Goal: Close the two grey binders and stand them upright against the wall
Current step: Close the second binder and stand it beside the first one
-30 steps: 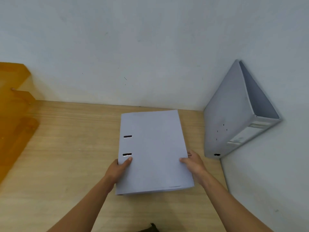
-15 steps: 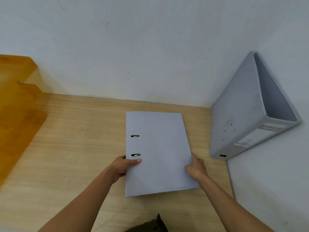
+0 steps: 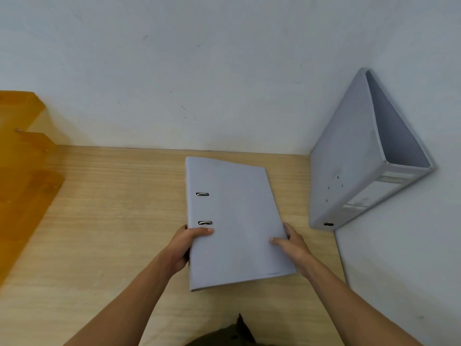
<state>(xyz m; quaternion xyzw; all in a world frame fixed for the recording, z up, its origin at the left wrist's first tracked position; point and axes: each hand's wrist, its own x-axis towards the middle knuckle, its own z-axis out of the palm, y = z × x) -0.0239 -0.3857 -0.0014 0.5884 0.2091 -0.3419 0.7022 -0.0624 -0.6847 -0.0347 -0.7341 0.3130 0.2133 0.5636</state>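
A closed grey binder [image 3: 237,216] lies in the middle of the wooden desk, its cover up and two metal slots near its left edge. My left hand [image 3: 184,245] grips its left, spine side, thumb on the cover. My right hand [image 3: 291,244] holds its right edge, thumb on top. The left side looks slightly raised off the desk. A second grey binder [image 3: 349,171] stands upright in the right corner, leaning against the right wall, spine with label facing me.
The wooden desk [image 3: 112,233] meets a white back wall [image 3: 199,71] and a white right wall [image 3: 411,245]. An orange tiered tray [image 3: 22,171] stands at the left edge. A dark garment [image 3: 229,335] shows at the bottom.
My left hand has wrapped further around the binder's spine side and my right thumb has come onto the cover. The binder has turned slightly and its left side has lifted a little.
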